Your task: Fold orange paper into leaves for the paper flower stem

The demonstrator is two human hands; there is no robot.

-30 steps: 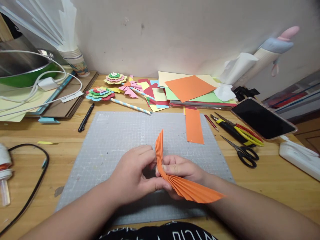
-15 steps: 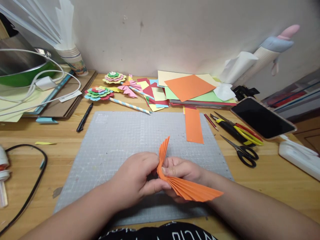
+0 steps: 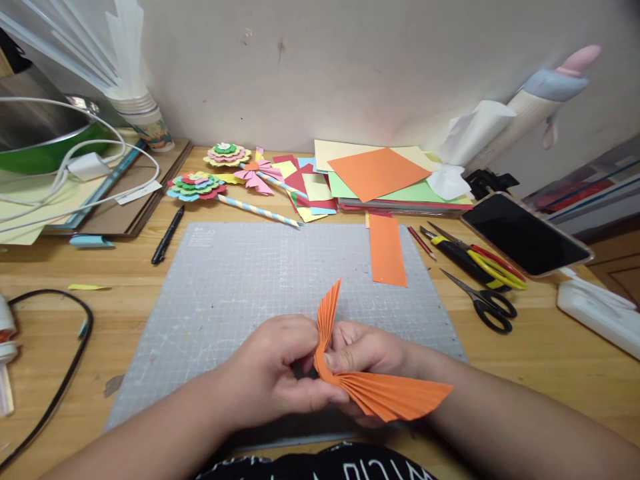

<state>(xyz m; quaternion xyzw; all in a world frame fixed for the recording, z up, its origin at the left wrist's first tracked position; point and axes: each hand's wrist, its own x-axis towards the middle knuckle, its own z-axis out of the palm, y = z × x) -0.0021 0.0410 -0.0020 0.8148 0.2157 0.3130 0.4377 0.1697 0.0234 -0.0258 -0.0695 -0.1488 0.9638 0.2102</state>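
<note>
Between my two hands is a pleated orange paper [image 3: 395, 395], bent at its middle so that one fanned end points up and the other spreads to the right. My left hand [image 3: 280, 367] grips the bend from the left, thumb below and fingers above. My right hand [image 3: 367, 350] pinches the same bend from the right, its thumb pressed on the folds; some of its fingers are hidden behind the paper. Both hands are above the grey cutting mat [image 3: 240, 280]. A flat orange paper strip [image 3: 387, 250] lies on the mat's far right part.
Black scissors [image 3: 487, 303], pliers [image 3: 495, 267], a pencil [image 3: 421, 243] and a phone [image 3: 527, 233] lie right. Behind the mat are paper flowers [image 3: 196, 187] and a paper stack [image 3: 380, 175]. A black pen [image 3: 168, 236] and black cable [image 3: 85, 347] lie left.
Both hands have lowered slightly toward me with the pleated paper. Its right-hand fan has spread a little wider.
</note>
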